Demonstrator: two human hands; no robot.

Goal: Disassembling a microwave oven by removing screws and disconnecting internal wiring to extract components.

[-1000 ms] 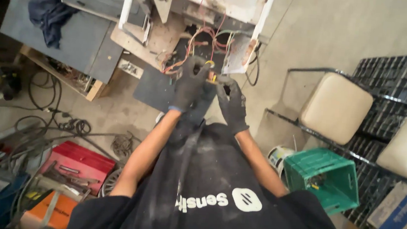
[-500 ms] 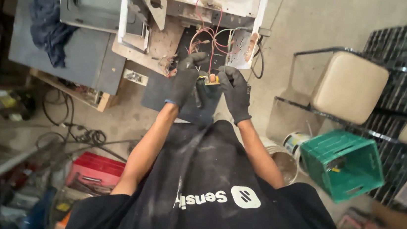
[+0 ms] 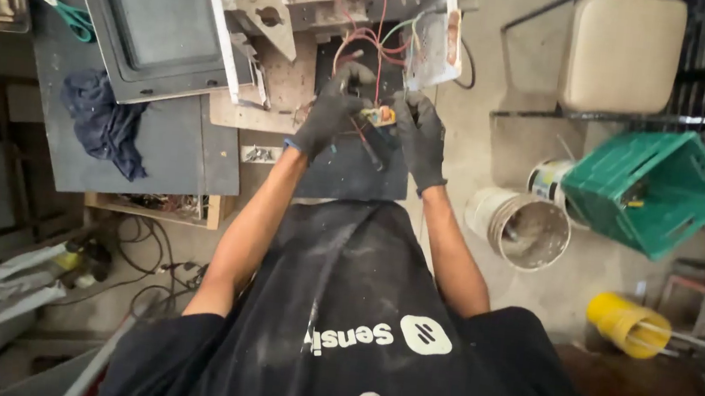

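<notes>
Both gloved hands meet over the opened white metal appliance with red wiring. The left hand and right hand together pinch a small orange-yellow component between them. Left lies a dark blue rag; right stand a dirty white plastic bucket and a green plastic crate.

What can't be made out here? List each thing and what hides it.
- Small orange part, head view: too small to identify, and the fingers of the left hand and right hand cover much of it.
- Wires: their ends vanish behind the gloves.
- Green crate: contents too small.
- Scissors: blades cut off by the left edge.
</notes>
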